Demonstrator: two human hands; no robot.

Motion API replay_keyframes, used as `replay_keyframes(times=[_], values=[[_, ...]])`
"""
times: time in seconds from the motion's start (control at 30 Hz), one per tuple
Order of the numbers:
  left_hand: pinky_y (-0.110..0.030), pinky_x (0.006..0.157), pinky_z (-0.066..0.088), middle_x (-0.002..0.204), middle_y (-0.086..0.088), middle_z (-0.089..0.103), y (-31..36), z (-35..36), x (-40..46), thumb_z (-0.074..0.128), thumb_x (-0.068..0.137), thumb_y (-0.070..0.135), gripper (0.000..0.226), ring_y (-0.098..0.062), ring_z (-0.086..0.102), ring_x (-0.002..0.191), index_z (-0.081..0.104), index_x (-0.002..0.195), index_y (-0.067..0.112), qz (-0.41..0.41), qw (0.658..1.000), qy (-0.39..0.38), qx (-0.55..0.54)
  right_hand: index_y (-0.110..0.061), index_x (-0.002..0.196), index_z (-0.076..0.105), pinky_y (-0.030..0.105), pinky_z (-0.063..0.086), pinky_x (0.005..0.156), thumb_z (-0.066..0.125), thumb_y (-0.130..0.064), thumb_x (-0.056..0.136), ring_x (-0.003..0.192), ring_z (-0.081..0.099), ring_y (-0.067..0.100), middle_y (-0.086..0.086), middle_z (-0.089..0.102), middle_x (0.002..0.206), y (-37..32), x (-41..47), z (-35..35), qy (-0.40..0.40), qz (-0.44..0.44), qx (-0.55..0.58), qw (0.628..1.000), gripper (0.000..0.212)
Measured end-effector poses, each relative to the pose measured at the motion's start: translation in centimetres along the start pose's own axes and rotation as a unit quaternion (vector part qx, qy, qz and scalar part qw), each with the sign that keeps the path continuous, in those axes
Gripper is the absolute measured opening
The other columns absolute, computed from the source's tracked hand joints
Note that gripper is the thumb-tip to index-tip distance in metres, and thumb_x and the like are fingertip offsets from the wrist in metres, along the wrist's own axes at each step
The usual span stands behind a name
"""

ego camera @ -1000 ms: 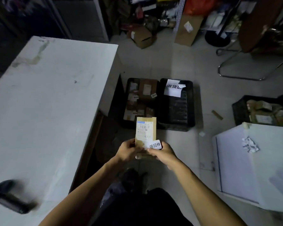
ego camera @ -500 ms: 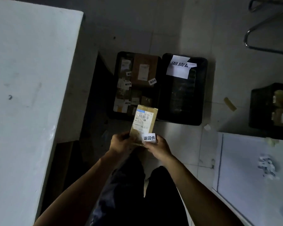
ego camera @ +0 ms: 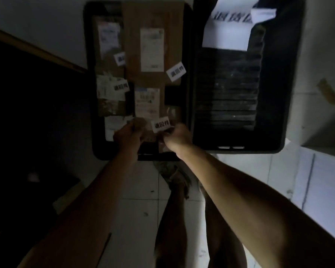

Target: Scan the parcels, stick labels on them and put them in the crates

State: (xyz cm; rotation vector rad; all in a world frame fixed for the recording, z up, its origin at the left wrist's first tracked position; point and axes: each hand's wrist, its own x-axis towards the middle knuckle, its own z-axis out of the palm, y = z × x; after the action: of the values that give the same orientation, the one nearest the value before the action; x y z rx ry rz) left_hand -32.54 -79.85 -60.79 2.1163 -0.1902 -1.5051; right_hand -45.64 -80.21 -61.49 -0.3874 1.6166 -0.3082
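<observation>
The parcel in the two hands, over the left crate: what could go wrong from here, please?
1. The small white sticker seems to hang past the edge of the parcel, so it may peel or catch when the right hand lets go.
2. The left crate is already crowded with labelled parcels, so this one may land tilted or cover another label.
3. The picture is dark and blurred; how firmly the left hand grips is unclear, so a slip is possible.
</observation>
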Motion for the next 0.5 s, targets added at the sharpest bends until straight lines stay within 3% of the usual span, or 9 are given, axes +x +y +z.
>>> replay_keyframes(times=[0.07, 0.1, 0.2, 0.27, 0.33, 0.4, 0.5], values=[[-0.037, 0.087, 0.06, 0.123, -0.011, 0.069, -1.7, 0.2, 2.9, 0.068, 0.096, 0.013, 0.031, -0.024, 0.067, 0.105, 0.067, 0.127, 0.011, -0.008, 1.0, 0.023, -0.016, 0.007, 0.131, 0.056, 0.03, 0.06, 0.075, 0.07, 0.006, 0.089, 0.115, 0.064, 0.038, 0.019, 0.067, 0.114, 0.9, 2.6, 0.3, -0.004, -0.022, -0.039, 0.999, 0.044], [-0.039, 0.089, 0.06, 0.123, -0.012, 0.069, -2.3, 0.0, 3.8, 0.069, 0.095, 0.017, 0.031, -0.024, 0.068, 0.105, 0.068, 0.126, 0.011, -0.008, 0.999, 0.04, -0.025, 0.004, 0.133, 0.055, 0.028, 0.06, 0.077, 0.078, 0.001, 0.083, 0.109, 0.068, 0.033, 0.019, 0.068, 0.119, 1.4, 3.2, 0.6, 0.0, -0.041, -0.063, 0.997, 0.055], [-0.035, 0.086, 0.061, 0.127, -0.01, 0.067, -3.1, -1.3, 5.4, 0.067, 0.096, 0.021, 0.035, -0.022, 0.067, 0.108, 0.064, 0.13, 0.012, -0.008, 0.998, 0.059, -0.034, -0.003, 0.135, 0.054, 0.007, 0.051, 0.06, 0.085, -0.007, 0.078, 0.088, 0.065, 0.011, 0.007, 0.067, 0.114, 2.3, 4.0, 2.2, -0.008, -0.033, -0.05, 0.998, 0.065], [-0.028, 0.08, 0.061, 0.126, -0.009, 0.066, -3.3, -2.2, 5.9, 0.064, 0.099, 0.015, 0.035, -0.02, 0.067, 0.103, 0.061, 0.133, 0.009, 0.002, 0.998, 0.059, -0.037, -0.002, 0.136, 0.053, 0.012, 0.055, 0.064, 0.081, -0.002, 0.08, 0.101, 0.068, 0.022, 0.015, 0.066, 0.121, 2.3, 4.1, 3.4, -0.012, -0.02, -0.024, 0.999, 0.062], [-0.026, 0.077, 0.06, 0.123, -0.008, 0.067, -3.5, -2.7, 6.2, 0.063, 0.098, 0.01, 0.037, -0.014, 0.068, 0.092, 0.061, 0.135, 0.007, 0.024, 0.996, 0.081, -0.022, -0.004, 0.134, 0.054, 0.031, 0.061, 0.083, 0.082, -0.004, 0.08, 0.111, 0.067, 0.028, 0.017, 0.067, 0.125, 2.2, 4.1, 4.2, -0.013, -0.017, -0.01, 1.0, 0.061], [-0.028, 0.08, 0.059, 0.123, -0.007, 0.067, -3.7, -2.6, 6.2, 0.061, 0.098, 0.004, 0.038, -0.01, 0.068, 0.088, 0.06, 0.136, 0.006, 0.026, 0.995, 0.1, 0.003, -0.009, 0.131, 0.058, 0.043, 0.057, 0.094, 0.083, -0.008, 0.078, 0.111, 0.067, 0.027, 0.014, 0.069, 0.124, 2.6, 4.6, 4.4, -0.005, -0.004, -0.018, 1.0, 0.059], [-0.048, 0.099, 0.054, 0.127, -0.015, 0.067, -3.8, -1.3, 6.4, 0.064, 0.096, 0.003, 0.037, -0.032, 0.067, 0.111, 0.064, 0.132, 0.005, 0.033, 0.994, 0.1, 0.041, -0.01, 0.138, 0.054, 0.04, 0.055, 0.099, 0.078, -0.006, 0.084, 0.117, 0.064, 0.027, 0.013, 0.066, 0.128, 2.9, 5.7, 4.0, 0.009, 0.016, -0.012, 1.0, 0.059]])
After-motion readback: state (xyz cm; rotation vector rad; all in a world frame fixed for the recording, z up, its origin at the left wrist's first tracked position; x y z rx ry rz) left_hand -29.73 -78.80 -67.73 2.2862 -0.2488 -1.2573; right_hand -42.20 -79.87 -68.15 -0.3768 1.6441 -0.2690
